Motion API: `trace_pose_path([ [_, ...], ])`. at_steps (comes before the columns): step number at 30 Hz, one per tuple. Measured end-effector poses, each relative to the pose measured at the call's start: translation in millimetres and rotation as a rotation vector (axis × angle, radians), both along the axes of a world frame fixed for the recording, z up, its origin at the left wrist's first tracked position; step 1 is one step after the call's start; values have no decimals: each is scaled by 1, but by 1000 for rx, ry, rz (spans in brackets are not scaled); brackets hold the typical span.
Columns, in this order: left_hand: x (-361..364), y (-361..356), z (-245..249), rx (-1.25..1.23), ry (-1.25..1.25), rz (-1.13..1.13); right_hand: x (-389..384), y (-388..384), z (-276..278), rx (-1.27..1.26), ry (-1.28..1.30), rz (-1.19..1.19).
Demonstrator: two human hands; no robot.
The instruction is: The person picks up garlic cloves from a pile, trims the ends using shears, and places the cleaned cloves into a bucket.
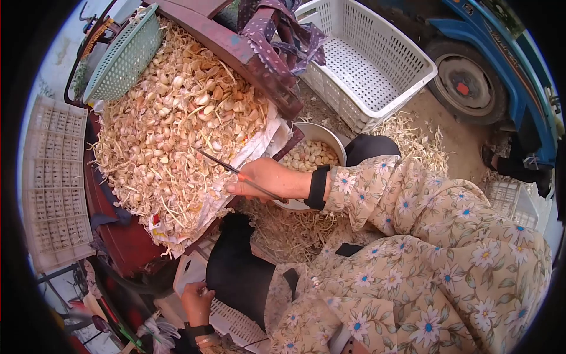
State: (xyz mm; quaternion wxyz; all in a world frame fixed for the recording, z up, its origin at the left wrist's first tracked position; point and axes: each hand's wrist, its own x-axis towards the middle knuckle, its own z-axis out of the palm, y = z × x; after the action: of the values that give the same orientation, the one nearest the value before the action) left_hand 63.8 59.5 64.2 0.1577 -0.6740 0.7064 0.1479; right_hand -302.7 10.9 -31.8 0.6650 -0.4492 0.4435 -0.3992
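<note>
My right hand (262,180) is closed around dark scissors (218,160) with an orange part near the grip. Their long blade points up and left over a heap of garlic cloves, stalks and dry skins (183,106). This heap lies on a white sheet (262,141). Just behind my right wrist, a round pot (337,143) holds pale cloves. My left hand (197,302) is low in the view beside my dark-clad knee, its fingertips pinched together; what they hold, if anything, is too small to name.
A green basket (124,65) leans at the heap's upper left. White crates stand at the top (407,82) and far left (56,183). A blue vehicle (516,112) with a wheel is at the right, near another person's dark shoe. Loose stalks litter the ground.
</note>
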Motion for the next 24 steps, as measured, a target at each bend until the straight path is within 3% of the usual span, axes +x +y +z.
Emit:
trace_pose_path([
  [3,14,-32,-8,-360,94,-266,2,0,8,-70,42,-17],
  [5,-25,-85,-8,-280,426,65,5,-4,4,-104,120,-4],
  [6,-51,-110,-11,-365,553,-36,7,-7,-1,-121,161,1],
  [7,-59,-144,-24,-339,619,0,16,-11,-14,-221,218,-93],
  [9,-93,-196,-43,-373,762,36,11,-13,-10,-212,226,-58],
  [11,-120,-234,-57,-392,697,60,2,-12,-1,-182,242,-31],
  [14,-132,-262,-76,-506,230,-218,4,-12,-5,-222,226,-96],
  [20,-119,-260,-85,-543,197,-141,7,-13,-3,-251,253,-88],
  [24,-120,-238,-78,-565,301,-36,3,-11,1,-243,258,-100],
])
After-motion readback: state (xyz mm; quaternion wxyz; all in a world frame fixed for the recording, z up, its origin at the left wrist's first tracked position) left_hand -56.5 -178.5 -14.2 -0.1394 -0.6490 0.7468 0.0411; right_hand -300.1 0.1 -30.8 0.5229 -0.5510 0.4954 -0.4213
